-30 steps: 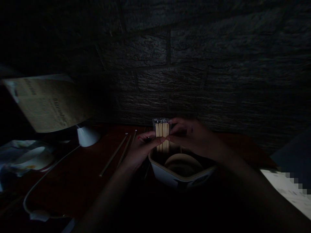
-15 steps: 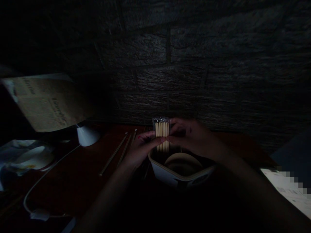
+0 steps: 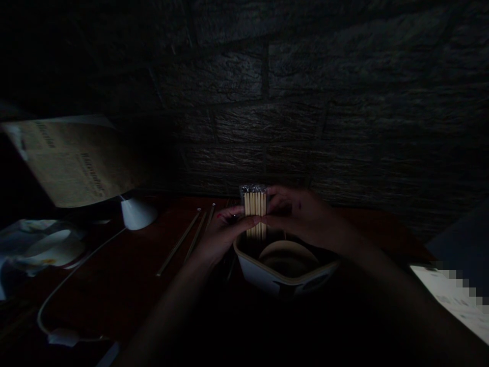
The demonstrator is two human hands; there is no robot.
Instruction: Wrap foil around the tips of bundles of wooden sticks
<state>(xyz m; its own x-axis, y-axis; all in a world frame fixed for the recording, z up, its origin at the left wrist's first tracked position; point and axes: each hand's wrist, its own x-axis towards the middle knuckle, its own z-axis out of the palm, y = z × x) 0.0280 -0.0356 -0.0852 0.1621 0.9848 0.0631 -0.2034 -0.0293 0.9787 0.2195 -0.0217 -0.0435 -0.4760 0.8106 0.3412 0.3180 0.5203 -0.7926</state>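
A clear plastic pack of pale wooden chopsticks (image 3: pixel 255 205) stands upright between my two hands. My left hand (image 3: pixel 224 227) pinches its left side, thumb across the front. From the right, my right hand (image 3: pixel 296 211) grips the other edge, its thumb meeting the left one. Just below and behind the pack's lower end is a white, light-rimmed container (image 3: pixel 260 272) with a round, bowl-like item (image 3: pixel 288 254) inside. The pack's bottom is hidden in the dark container. Several thin sticks (image 3: pixel 179 243) lie on the table left of my left hand.
A lamp with a newspaper-print shade (image 3: pixel 72 160) and white base (image 3: pixel 137 213) stands at the left, its white cord (image 3: pixel 63 290) running forward. Beside it are a white bowl (image 3: pixel 55 248) and crumpled plastic. Printed paper (image 3: pixel 446 295) lies at right. A dark brick wall (image 3: pixel 244 102) rises behind.
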